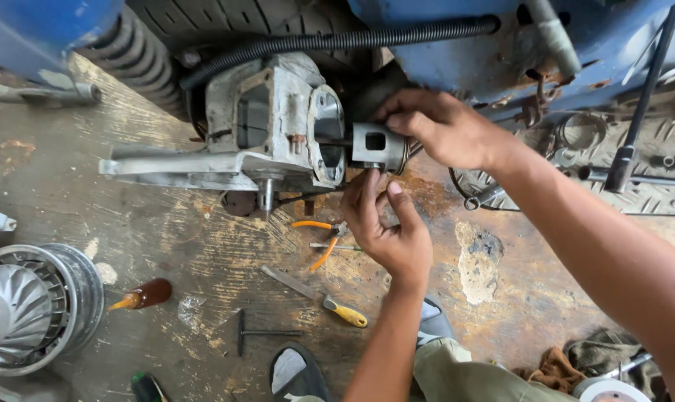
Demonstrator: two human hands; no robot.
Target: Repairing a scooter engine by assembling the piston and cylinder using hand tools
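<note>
A grey metal piston [374, 145] sits at the open end of a bare aluminium engine crankcase [270, 126] under a blue scooter body. My right hand [438, 126] grips the piston from the top and right side. My left hand [386, 223] comes from below, its fingertips touching the piston's underside. What lies between the piston and the crankcase mouth is mostly hidden by my fingers.
On the stained concrete floor lie orange-handled pliers [319, 238], a yellow-handled screwdriver [315, 296], a T-handle tool [255, 333] and a brown bottle [145, 295]. A finned metal fan wheel [28, 305] sits at left. Checker plate with tools [628, 164] is at right. My shoes [300, 372] are below.
</note>
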